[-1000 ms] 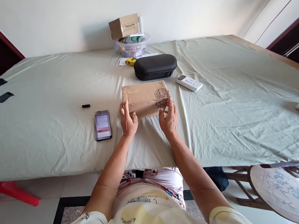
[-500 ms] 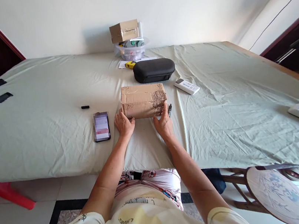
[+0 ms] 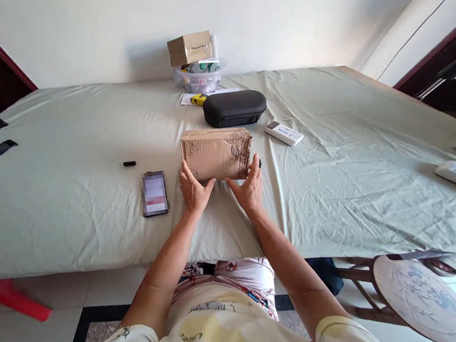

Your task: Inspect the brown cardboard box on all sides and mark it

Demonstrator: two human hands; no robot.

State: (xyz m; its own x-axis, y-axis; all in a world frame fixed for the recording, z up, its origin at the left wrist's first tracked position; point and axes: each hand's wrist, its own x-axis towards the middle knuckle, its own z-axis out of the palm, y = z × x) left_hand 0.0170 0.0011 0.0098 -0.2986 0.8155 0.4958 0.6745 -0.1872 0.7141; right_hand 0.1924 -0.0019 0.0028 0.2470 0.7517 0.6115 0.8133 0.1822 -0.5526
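Note:
A brown cardboard box (image 3: 214, 153) with dark scribbles sits on the cloth-covered table in front of me, its near face tipped up toward me. My left hand (image 3: 195, 190) grips its near left corner, fingers along the side and thumb at the bottom edge. At the near right corner, my right hand (image 3: 249, 188) holds it the same way. The dark end of a pen (image 3: 260, 163) shows just beyond my right fingers; the rest of it is hidden. Left of my left hand lies a phone (image 3: 154, 193), and beyond it a small black cap (image 3: 129, 163).
Behind the box lie a black case (image 3: 234, 108), a yellow tape measure (image 3: 199, 100) and a white device (image 3: 284, 133). A clear tub (image 3: 202, 77) carries another carton (image 3: 190, 48) by the wall. Other people's hands show at both side edges. A round stool (image 3: 422, 299) stands below right.
The box has tilted so its near face turns up toward me. Both thumbs have moved inward along its bottom edge, and the pen is now more hidden.

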